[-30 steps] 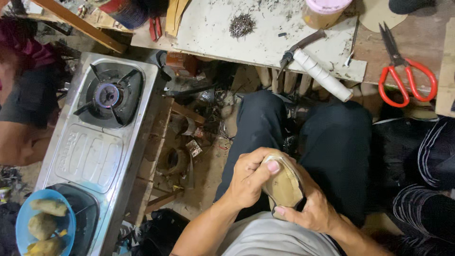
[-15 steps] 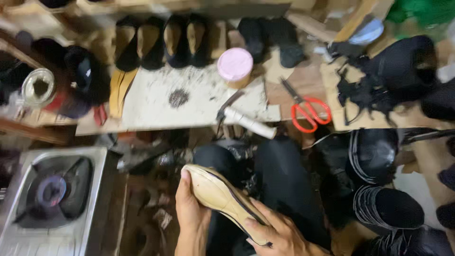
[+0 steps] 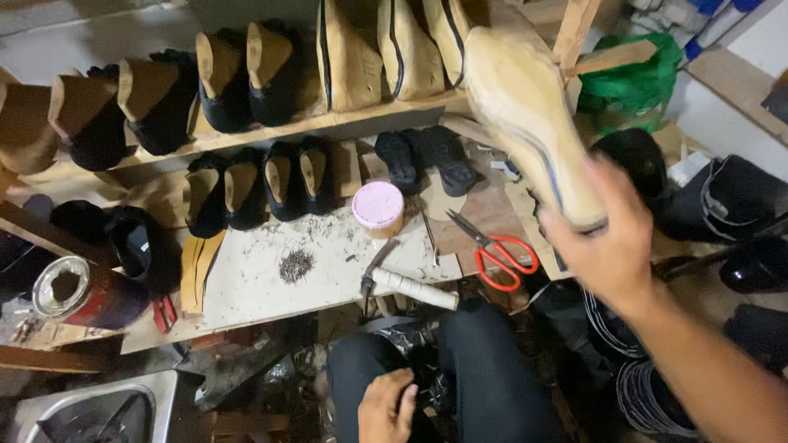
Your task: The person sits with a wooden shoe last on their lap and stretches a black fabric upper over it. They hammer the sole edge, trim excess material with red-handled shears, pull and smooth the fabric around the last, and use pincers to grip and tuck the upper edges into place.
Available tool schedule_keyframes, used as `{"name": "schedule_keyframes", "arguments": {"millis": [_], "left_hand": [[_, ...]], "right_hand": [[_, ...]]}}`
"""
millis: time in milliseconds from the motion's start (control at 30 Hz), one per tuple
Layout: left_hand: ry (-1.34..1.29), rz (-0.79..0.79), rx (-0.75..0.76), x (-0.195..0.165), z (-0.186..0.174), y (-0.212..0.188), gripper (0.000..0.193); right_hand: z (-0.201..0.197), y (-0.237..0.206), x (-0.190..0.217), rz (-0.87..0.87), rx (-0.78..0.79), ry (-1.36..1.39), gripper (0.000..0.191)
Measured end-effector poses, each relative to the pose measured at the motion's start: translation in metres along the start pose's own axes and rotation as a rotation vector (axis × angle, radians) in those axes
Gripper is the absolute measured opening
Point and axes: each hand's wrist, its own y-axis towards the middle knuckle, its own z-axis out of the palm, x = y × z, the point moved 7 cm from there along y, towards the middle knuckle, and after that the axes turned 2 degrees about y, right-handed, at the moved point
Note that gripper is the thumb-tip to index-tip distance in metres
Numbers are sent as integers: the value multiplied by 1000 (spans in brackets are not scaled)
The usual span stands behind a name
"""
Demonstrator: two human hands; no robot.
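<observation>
Your right hand [image 3: 611,250] now grips the shoe last [image 3: 529,115], raised from your lap to the shelf [image 3: 328,123]; left hand [image 3: 386,406] rests empty, loosely curled.

right hand [image 3: 611,246] motion-blurred, shoe last [image 3: 529,107] heel hidden under it, stove [image 3: 98,410] cut off by edge

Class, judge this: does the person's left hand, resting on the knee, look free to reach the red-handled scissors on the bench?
Probably yes: the left hand is empty, and nothing stands between it and the scissors, which lie uncovered on the bench.
</observation>
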Motion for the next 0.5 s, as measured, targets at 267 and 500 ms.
{"name": "schedule_keyframes", "arguments": {"millis": [267,500], "left_hand": [[96,158,74,-29,-6,28,15],[186,295,42,-30,-15,42,20]], "right_hand": [[78,142,-86,-13,170,-338,65],[125,174,-107,-98,274,-446,66]]}}
